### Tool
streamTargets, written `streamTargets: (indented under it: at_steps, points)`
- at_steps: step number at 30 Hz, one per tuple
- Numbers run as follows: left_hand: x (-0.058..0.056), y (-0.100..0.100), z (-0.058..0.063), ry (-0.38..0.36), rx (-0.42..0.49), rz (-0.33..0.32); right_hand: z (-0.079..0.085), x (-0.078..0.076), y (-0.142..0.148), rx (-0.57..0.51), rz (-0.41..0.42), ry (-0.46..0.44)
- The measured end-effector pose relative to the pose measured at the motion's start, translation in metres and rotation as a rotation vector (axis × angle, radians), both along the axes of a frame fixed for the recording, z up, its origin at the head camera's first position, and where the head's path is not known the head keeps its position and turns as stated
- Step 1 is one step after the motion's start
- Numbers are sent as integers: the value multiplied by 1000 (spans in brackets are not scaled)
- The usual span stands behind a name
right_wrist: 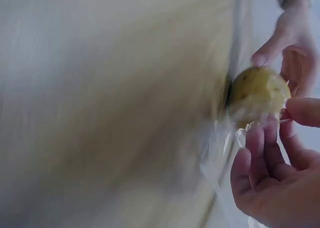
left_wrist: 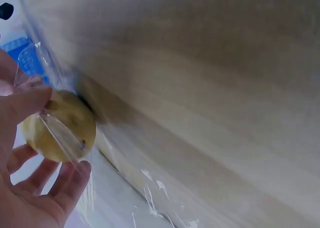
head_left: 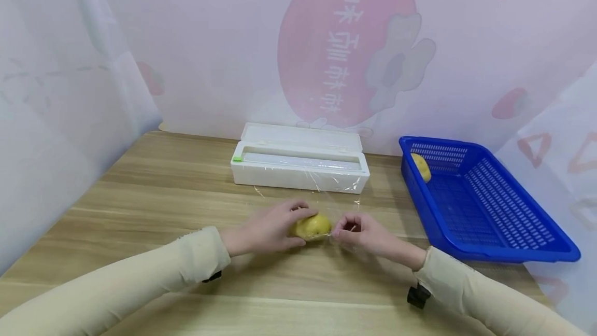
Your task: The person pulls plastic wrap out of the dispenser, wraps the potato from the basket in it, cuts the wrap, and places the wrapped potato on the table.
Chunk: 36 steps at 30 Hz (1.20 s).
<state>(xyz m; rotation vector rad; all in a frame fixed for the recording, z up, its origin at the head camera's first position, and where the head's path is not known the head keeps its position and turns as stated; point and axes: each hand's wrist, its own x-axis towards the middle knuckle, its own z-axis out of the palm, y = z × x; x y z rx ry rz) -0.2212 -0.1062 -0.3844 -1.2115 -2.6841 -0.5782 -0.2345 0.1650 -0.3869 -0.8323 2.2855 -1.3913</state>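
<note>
A yellow potato (head_left: 313, 226) rests low over the wooden table, partly covered by clear cling film. My left hand (head_left: 272, 227) grips it from the left, with the thumb on the near side and the fingers over the far side. Just right of the potato, my right hand (head_left: 368, 235) pinches the cling film (right_wrist: 220, 150) between thumb and fingertips. In the left wrist view, folds of film cross the potato (left_wrist: 60, 128) under the left thumb. The film stretches back toward a white cling film box (head_left: 298, 176), whose lid stands raised.
To the right stands a blue plastic basket (head_left: 422, 209) with another potato (head_left: 421, 167) against its left wall. A small green piece (head_left: 238, 159) sits on the box's left end. A printed cloth (head_left: 210, 56) hangs behind the table.
</note>
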Motion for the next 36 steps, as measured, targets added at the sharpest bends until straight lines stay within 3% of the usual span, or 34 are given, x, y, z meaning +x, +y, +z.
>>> streamTargets:
  at_steps: [7,9,13,17,25,29,33,36]
  points:
    - [-14,-1,4,-134,63,-1,7,-3,0,24,-113,662]
    - [-20,-1,4,-168,93,-11,12,0,-5,12,-76,825]
    - [-31,-3,2,-220,171,-44,16,5,-20,-1,47,999]
    - [-37,-6,3,-267,192,-46,11,0,-29,19,50,1021]
    - [-44,-12,2,-321,149,22,-2,-13,-34,94,-13,893]
    - [-43,-13,4,-253,131,70,-3,-17,-39,122,-45,824]
    - [-41,-12,7,-142,129,132,1,-21,-42,174,-31,789]
    - [-40,-12,11,-20,148,136,4,-24,-44,215,-12,752]
